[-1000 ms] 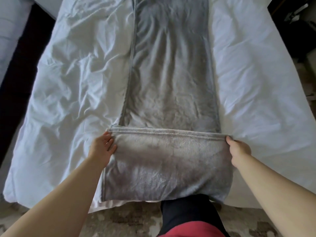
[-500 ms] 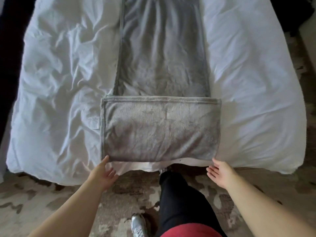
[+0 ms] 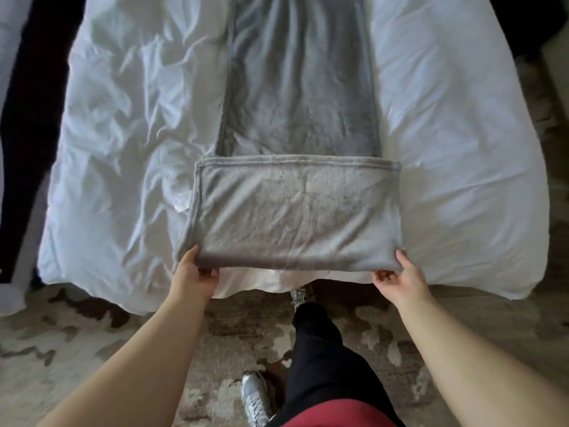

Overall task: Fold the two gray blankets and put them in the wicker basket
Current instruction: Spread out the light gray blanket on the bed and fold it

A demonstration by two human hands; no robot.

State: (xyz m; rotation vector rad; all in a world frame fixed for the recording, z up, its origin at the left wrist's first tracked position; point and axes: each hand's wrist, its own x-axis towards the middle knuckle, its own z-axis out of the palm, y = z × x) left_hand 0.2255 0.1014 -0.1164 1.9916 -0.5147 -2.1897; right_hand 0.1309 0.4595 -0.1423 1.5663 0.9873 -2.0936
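Observation:
A gray blanket (image 3: 298, 118) lies as a long narrow strip down the middle of the white bed (image 3: 138, 134). Its near end is folded back over itself into a flat panel (image 3: 295, 217) at the foot of the bed. My left hand (image 3: 192, 275) grips the panel's near left corner, thumb on top and fingers underneath. My right hand (image 3: 400, 277) grips the near right corner the same way. Only one gray blanket shows, and no wicker basket is in view.
The bed's white duvet is rumpled on the left and smoother on the right (image 3: 462, 149). A patterned carpet (image 3: 92, 349) covers the floor. My leg in black trousers (image 3: 323, 349) and a silver shoe (image 3: 254, 399) stand at the bed's foot.
My hands let go of the folded edge farther up, came back to the foot of the bed, and now grip the near corners of the folded panel.

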